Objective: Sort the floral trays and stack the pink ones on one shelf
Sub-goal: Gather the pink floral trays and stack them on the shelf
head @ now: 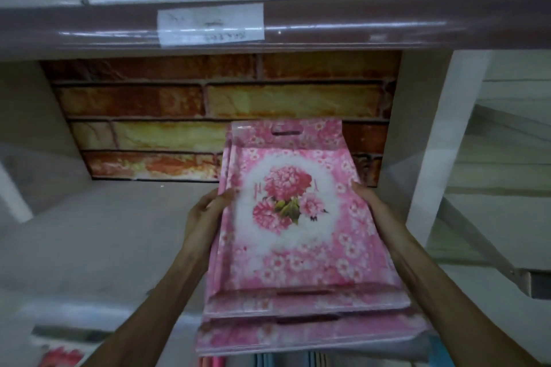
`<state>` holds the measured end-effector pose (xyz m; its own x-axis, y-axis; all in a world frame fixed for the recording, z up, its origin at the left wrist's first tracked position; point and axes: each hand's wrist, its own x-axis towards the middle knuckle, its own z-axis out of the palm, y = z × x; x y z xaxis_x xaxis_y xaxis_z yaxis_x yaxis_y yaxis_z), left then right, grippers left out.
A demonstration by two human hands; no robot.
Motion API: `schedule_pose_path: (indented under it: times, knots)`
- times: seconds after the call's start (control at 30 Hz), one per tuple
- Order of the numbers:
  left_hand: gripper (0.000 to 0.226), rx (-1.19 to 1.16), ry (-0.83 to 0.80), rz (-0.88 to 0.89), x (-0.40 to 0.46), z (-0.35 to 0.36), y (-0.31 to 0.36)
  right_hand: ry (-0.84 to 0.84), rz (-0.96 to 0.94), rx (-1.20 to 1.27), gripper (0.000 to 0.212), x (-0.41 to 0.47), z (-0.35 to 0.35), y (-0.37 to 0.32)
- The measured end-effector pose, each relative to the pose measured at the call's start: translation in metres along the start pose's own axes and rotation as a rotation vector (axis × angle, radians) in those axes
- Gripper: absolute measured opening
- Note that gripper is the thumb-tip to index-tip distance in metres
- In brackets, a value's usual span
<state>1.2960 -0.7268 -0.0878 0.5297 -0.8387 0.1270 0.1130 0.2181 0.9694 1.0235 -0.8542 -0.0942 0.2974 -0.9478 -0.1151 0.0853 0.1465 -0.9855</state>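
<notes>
A stack of pink floral trays, wrapped in clear plastic, is held lengthwise over the white shelf. The top tray shows a bunch of pink flowers on a white centre. My left hand grips the stack's left edge, thumb on top. My right hand grips the right edge. The far end of the stack reaches toward the shelf's back; the near end sticks out over the shelf's front edge.
The shelf's back wall has a brick pattern. An upper shelf board with a paper label hangs overhead. A white upright bounds the right side. Below the front edge show coloured items and a red floral piece.
</notes>
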Motion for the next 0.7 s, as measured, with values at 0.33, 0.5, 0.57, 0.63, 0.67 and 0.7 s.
schedule_pose_path:
  times: [0.33, 0.5, 0.57, 0.63, 0.67, 0.7]
  knots:
    - [0.031, -0.011, 0.235, 0.062, -0.081, -0.097, 0.039, -0.126, -0.021, -0.006, 0.061, -0.029, 0.093, 0.016]
    - [0.058, 0.028, 0.368, 0.082, -0.119, -0.172, 0.058, -0.268, -0.005, -0.024, 0.051, -0.052, 0.175, 0.024]
    - [0.054, 0.011, 0.421, 0.094, -0.135, -0.207, 0.068, -0.318, -0.014, -0.042, 0.042, -0.064, 0.215, 0.029]
    - [0.036, 0.009, 0.468, 0.114, -0.151, -0.244, 0.079, -0.360, -0.011, -0.053, 0.038, -0.080, 0.257, 0.035]
    - [0.028, 0.008, 0.495, 0.126, -0.158, -0.263, 0.085, -0.384, -0.008, -0.053, 0.037, -0.088, 0.278, 0.039]
    - [0.022, 0.016, 0.521, 0.135, -0.165, -0.282, 0.092, -0.405, -0.002, -0.051, 0.037, -0.096, 0.300, 0.043]
